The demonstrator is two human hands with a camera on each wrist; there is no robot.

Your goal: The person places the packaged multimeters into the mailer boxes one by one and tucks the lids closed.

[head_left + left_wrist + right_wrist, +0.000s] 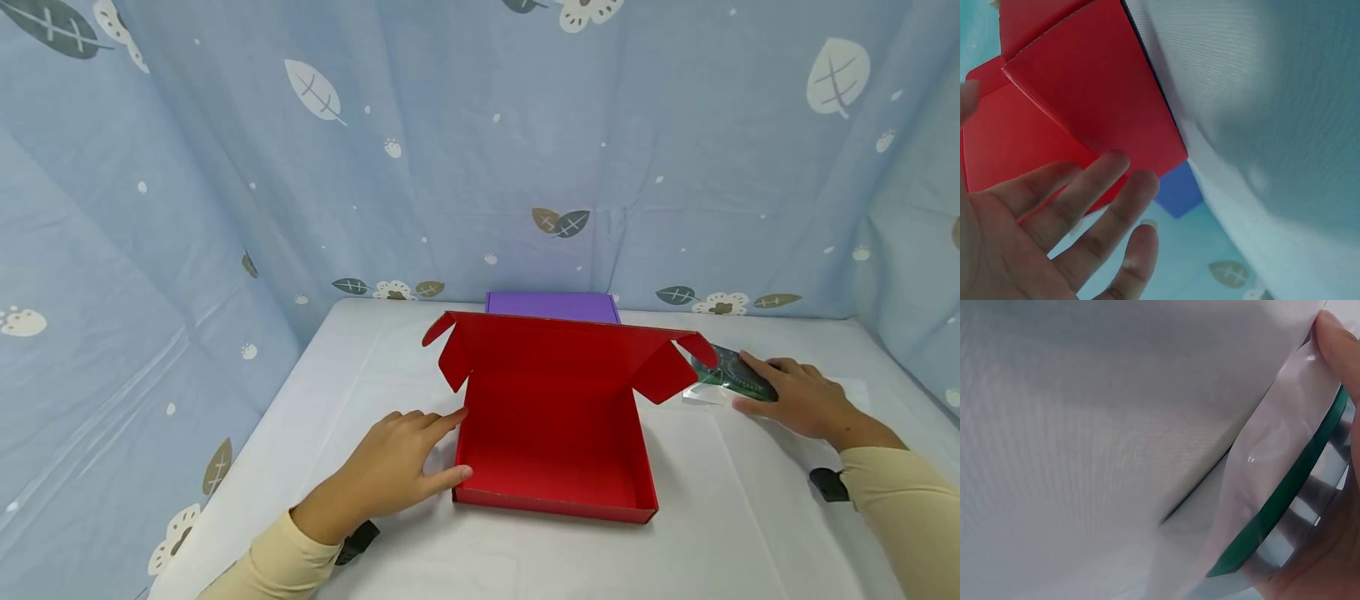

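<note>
A red cardboard box point(555, 442) lies on the white-covered table with its lid raised at the back and its flaps folded out. My left hand point(393, 462) is at its left wall, forefinger and thumb tips right at the rim. In the left wrist view the fingers are spread and loosely bent beside the red side wall point(1091, 94). To the right of the box, my right hand point(806, 400) grips a dark, green-edged packet point(727, 372) in clear plastic. Its thumb presses the plastic edge in the right wrist view; the packet's contents are unclear.
A purple box point(551, 307) stands behind the red lid, partly hidden by it. Blue patterned cloth point(480, 150) hangs along the back and sides of the table. Black wrist-worn pieces point(828, 483) show beneath both wrists. The right lid flap overlaps the packet in the head view.
</note>
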